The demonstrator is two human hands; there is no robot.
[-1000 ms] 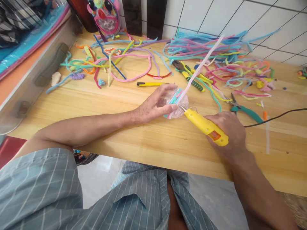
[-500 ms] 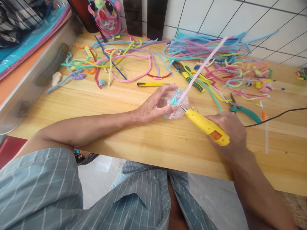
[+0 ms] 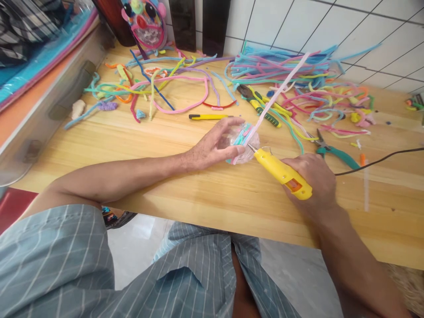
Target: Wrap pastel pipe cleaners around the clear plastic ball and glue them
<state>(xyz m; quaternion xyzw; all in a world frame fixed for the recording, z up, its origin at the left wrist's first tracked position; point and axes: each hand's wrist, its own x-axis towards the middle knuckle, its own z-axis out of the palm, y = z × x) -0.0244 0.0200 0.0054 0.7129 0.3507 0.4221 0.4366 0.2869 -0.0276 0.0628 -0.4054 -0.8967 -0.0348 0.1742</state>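
My left hand (image 3: 215,143) cups a small clear rounded piece (image 3: 245,141) wrapped with pink and teal pipe cleaners, thumb and fingers curled round it on the wooden table (image 3: 165,176). A long pale pink pipe cleaner (image 3: 281,88) runs up from that piece toward the far right. My right hand (image 3: 313,181) grips a yellow hot glue gun (image 3: 281,172), its metal nozzle touching the right side of the wrapped piece. A black cord (image 3: 380,159) trails right from the gun.
Heaps of coloured pipe cleaners (image 3: 298,75) cover the far half of the table. A yellow utility knife (image 3: 207,116), yellow-handled pliers (image 3: 261,108) and teal-handled pliers (image 3: 334,151) lie nearby. A pipe-cleaner face figure (image 3: 144,20) stands at the back left. A glue stick (image 3: 365,185) lies at the right.
The glue gun's nozzle has crept slightly up and left against the wrapped piece. My left hand keeps the same hold.
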